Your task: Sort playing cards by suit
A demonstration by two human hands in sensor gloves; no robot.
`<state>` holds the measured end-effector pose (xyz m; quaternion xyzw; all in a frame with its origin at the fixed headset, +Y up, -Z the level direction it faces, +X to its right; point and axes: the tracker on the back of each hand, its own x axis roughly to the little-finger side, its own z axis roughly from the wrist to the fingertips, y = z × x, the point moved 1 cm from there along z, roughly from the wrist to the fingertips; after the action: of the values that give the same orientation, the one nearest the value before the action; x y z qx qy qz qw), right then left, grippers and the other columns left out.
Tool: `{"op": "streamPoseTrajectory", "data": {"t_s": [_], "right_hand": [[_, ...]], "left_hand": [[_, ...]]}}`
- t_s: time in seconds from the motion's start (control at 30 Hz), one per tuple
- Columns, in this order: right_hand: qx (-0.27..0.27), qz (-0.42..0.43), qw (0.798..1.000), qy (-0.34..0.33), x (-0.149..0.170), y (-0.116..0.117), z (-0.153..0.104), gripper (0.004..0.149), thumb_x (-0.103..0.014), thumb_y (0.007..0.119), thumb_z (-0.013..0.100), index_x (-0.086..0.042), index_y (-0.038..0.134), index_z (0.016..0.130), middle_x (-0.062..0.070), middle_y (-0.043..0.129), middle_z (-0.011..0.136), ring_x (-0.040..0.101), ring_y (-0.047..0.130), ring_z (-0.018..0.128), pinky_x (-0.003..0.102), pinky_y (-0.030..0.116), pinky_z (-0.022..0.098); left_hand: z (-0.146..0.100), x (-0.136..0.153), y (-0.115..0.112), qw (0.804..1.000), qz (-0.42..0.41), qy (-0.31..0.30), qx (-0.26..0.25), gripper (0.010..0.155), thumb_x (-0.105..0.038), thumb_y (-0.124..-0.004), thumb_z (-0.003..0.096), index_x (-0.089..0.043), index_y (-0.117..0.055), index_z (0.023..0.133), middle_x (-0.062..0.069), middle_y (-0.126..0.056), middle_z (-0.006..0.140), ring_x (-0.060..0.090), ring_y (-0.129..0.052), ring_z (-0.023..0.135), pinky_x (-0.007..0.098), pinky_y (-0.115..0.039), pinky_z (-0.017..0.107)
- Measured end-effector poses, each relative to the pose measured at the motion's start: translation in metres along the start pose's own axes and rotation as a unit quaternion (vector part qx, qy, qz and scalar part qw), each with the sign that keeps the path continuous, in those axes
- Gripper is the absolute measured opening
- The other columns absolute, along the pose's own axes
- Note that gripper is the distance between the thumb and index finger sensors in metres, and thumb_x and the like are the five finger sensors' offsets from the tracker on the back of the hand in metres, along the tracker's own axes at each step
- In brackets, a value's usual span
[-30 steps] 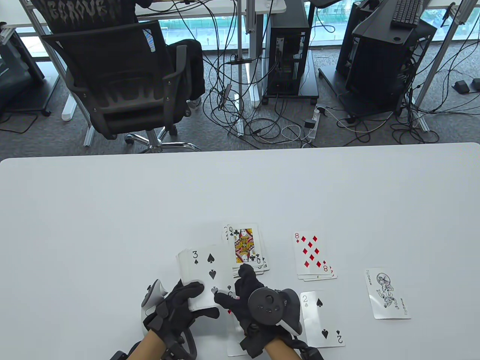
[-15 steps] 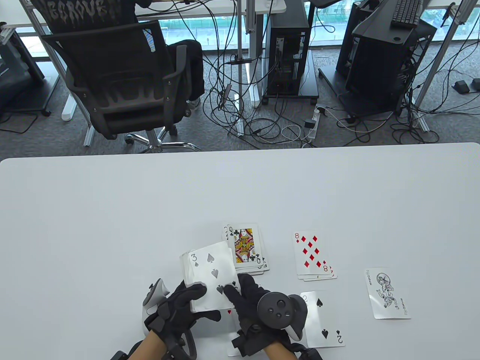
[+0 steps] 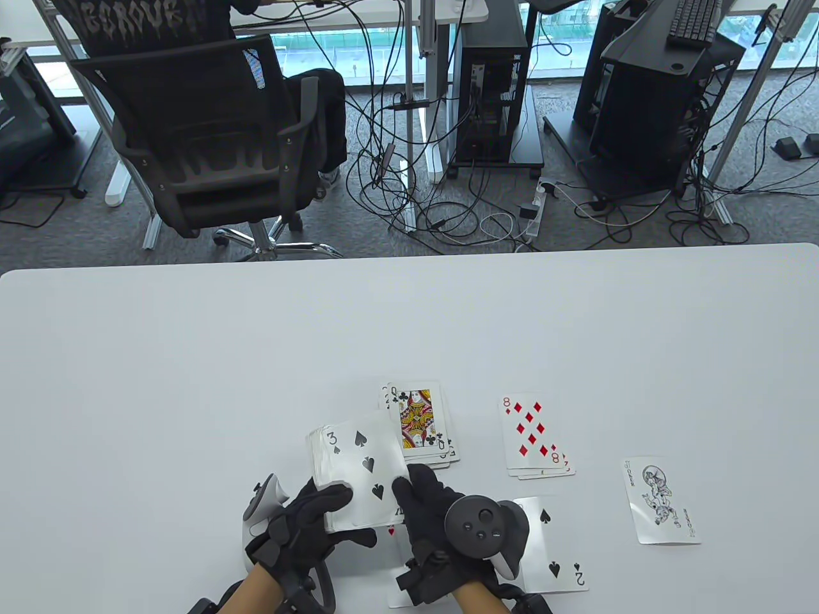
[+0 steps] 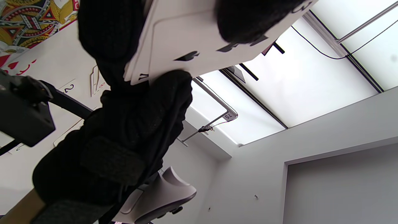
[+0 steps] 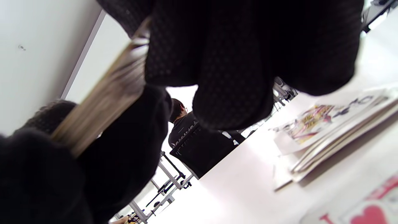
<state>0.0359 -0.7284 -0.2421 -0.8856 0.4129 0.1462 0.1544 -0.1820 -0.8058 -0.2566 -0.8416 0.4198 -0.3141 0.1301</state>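
White table filling the lower half of the table view, office clutter beyond it. Starting nearest: left hand gripping the held deck just above the table, thumb lying across the near edge and fingers curled underneath, 3 of spades sitting face up on top and skewing a bit off the stack. Right hand coming in from the right side, fingers pinching the near right corner of that 3 of spades, tracker riding on the back of it. Under and just right of that hand, 2 of spades lying flat on the table, partly covered by the tracker, plus a card with a red heart pip peeking out between the two hands. Going a little further out: clubs pile with the queen on top, touching-close to the far right edge of the deck; diamonds pile topped by the 8, sitting apart to the right; joker lying alone, well right of everything. Way past the far edge of the table: black office chair with a person seated in it, cables tangling over the carpet, computer tower standing under a desk.
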Motion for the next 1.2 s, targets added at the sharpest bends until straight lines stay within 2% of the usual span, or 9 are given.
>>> {"op": "streamPoseTrajectory", "data": {"t_s": [0.07,0.33,0.4,0.57,0.7,0.83,0.9,1.1,1.2], "right_hand": [[0.021,-0.025,0.999,-0.005,0.003,-0.009,0.002,0.040,-0.024,0.064,0.053,0.008,0.071,0.076,0.004,0.093,0.040,0.023,0.101,0.031,0.043,0.089,0.027],[0.044,0.043,0.996,0.072,0.030,-0.054,0.010,0.039,-0.023,0.065,0.053,0.010,0.073,0.073,0.004,0.093,0.036,0.022,0.101,0.027,0.042,0.089,0.024],[0.027,0.041,0.994,0.098,0.038,-0.069,0.008,0.039,-0.022,0.066,0.052,0.010,0.073,0.073,0.004,0.093,0.035,0.023,0.100,0.026,0.043,0.088,0.023],[-0.032,-0.051,0.984,0.167,0.057,-0.114,-0.004,0.039,-0.021,0.067,0.052,0.012,0.075,0.070,0.005,0.093,0.032,0.023,0.100,0.022,0.043,0.088,0.020],[-0.106,-0.136,0.955,0.242,0.074,-0.139,-0.027,0.039,-0.020,0.067,0.052,0.013,0.076,0.069,0.005,0.094,0.030,0.023,0.100,0.020,0.043,0.088,0.018],[-0.170,-0.108,0.922,0.332,0.100,-0.139,-0.053,0.040,-0.020,0.067,0.052,0.015,0.076,0.067,0.006,0.094,0.029,0.024,0.101,0.018,0.044,0.088,0.017],[-0.182,-0.147,0.910,0.343,0.110,-0.136,-0.062,0.040,-0.020,0.068,0.052,0.016,0.078,0.065,0.006,0.094,0.026,0.024,0.101,0.015,0.044,0.088,0.014],[-0.295,-0.281,0.841,0.357,0.121,-0.109,-0.070,0.042,-0.023,0.068,0.052,0.016,0.080,0.063,0.004,0.094,0.022,0.022,0.101,0.012,0.043,0.088,0.013],[-0.316,-0.332,0.817,0.349,0.120,-0.099,-0.067,0.044,-0.025,0.068,0.052,0.017,0.079,0.061,0.004,0.094,0.023,0.022,0.101,0.013,0.043,0.088,0.014]], "left_hand": [[0.000,-0.001,0.000,1.000,-0.003,-0.002,-0.002,0.053,-0.041,-0.070,0.0609,-0.037,-0.044,0.106,-0.006,-0.058,0.112,0.028,-0.073,0.100,0.042,-0.083,0.055],[0.000,-0.001,0.000,1.000,-0.010,-0.003,-0.003,0.053,-0.041,-0.070,0.0609,-0.037,-0.043,0.106,-0.006,-0.058,0.112,0.028,-0.073,0.099,0.041,-0.083,0.055],[-0.001,-0.001,0.001,1.000,-0.011,-0.003,-0.006,0.053,-0.041,-0.070,0.0610,-0.036,-0.043,0.106,-0.006,-0.058,0.112,0.028,-0.073,0.099,0.041,-0.083,0.055],[-0.001,-0.003,0.001,1.000,-0.012,-0.010,-0.007,0.053,-0.041,-0.070,0.0610,-0.037,-0.043,0.106,-0.006,-0.057,0.112,0.028,-0.073,0.100,0.041,-0.083,0.055],[-0.001,-0.004,0.001,1.000,-0.014,-0.013,-0.009,0.053,-0.042,-0.070,0.0610,-0.036,-0.043,0.106,-0.006,-0.057,0.112,0.028,-0.073,0.100,0.041,-0.083,0.055],[-0.002,-0.004,0.001,1.000,-0.015,-0.012,-0.014,0.053,-0.042,-0.070,0.0611,-0.036,-0.043,0.106,-0.006,-0.057,0.112,0.028,-0.073,0.100,0.041,-0.083,0.055],[-0.002,-0.004,0.001,1.000,-0.015,-0.012,-0.014,0.053,-0.042,-0.070,0.0611,-0.036,-0.043,0.106,-0.006,-0.057,0.112,0.028,-0.073,0.100,0.041,-0.083,0.055],[-0.003,-0.003,0.002,1.000,-0.015,-0.010,-0.020,0.053,-0.042,-0.069,0.0612,-0.036,-0.043,0.106,-0.006,-0.057,0.112,0.028,-0.073,0.100,0.041,-0.083,0.055],[-0.003,-0.003,0.002,1.000,-0.016,-0.008,-0.023,0.053,-0.042,-0.070,0.0611,-0.036,-0.043,0.106,-0.006,-0.057,0.112,0.028,-0.073,0.100,0.041,-0.083,0.055]]}}
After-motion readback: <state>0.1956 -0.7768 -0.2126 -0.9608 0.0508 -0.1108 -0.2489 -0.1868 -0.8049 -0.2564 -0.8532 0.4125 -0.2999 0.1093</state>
